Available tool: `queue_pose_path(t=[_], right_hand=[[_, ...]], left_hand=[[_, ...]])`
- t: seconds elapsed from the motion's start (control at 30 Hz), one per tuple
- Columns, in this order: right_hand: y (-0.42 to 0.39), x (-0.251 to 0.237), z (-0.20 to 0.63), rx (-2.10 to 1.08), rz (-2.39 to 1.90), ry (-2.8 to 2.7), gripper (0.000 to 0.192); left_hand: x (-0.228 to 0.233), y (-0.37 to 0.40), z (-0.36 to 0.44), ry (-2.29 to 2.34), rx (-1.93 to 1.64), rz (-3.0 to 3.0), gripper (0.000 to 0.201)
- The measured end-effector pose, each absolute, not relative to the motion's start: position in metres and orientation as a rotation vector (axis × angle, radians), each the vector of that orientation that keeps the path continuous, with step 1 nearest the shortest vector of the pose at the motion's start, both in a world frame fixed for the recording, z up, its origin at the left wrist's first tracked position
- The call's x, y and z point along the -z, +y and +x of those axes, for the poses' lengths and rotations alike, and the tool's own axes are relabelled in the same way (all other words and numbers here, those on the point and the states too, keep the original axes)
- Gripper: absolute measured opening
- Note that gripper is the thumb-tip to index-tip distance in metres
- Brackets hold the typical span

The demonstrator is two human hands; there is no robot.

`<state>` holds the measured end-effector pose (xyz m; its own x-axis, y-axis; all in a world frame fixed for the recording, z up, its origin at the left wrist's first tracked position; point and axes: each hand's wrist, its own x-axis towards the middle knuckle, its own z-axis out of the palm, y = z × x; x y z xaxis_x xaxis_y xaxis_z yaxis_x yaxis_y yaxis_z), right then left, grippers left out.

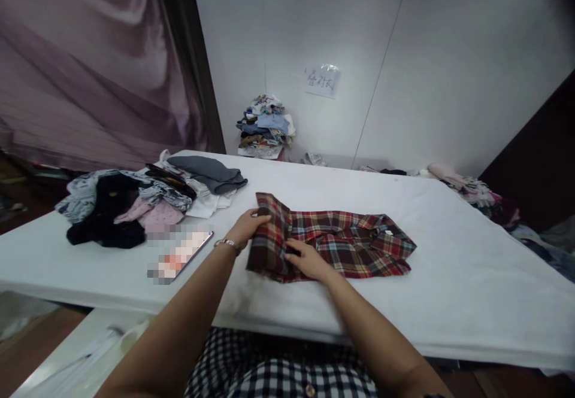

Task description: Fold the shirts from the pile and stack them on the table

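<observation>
While the plaid shirt (332, 243) lies flat near the bench's (449, 278) front edge, folding it well means keeping the turned-over left end square and smoothing before pressing. Left hand (246, 227) pinches that raised end, fingers closed on cloth (wrist bent, a watch (227, 243) on it). Right hand (308, 260) rests palm-down on the fold, fingers curled at its edge, forearm reaching in low from the body.
</observation>
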<state>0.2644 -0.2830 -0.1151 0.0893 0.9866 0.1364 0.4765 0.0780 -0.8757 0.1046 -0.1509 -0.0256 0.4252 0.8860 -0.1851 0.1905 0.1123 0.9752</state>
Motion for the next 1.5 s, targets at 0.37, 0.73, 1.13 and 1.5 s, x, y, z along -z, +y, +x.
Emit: queue_pose_path(t=[0.37,0.73,1.13,1.5], right_hand=[[-0.354,0.106,0.350,-0.998,-1.282,-0.487,0.056],[-0.336,0.121,0.364,-0.663,-1.372,-0.491,0.061],[-0.349,0.144,0.386,-0.509,-1.485,-0.627,0.049],[-0.355,0.156,0.394,-0.498,-1.517,-0.579,0.045]], left_hand=[[0.050,-0.209,0.188,0.963,-0.631,2.044,0.044],[0.102,-0.223,0.181,0.994,-0.556,2.230,0.058],[0.112,-0.225,0.190,0.813,-0.617,2.481,0.059],[0.119,-0.229,0.196,0.861,-0.392,2.692,0.059]])
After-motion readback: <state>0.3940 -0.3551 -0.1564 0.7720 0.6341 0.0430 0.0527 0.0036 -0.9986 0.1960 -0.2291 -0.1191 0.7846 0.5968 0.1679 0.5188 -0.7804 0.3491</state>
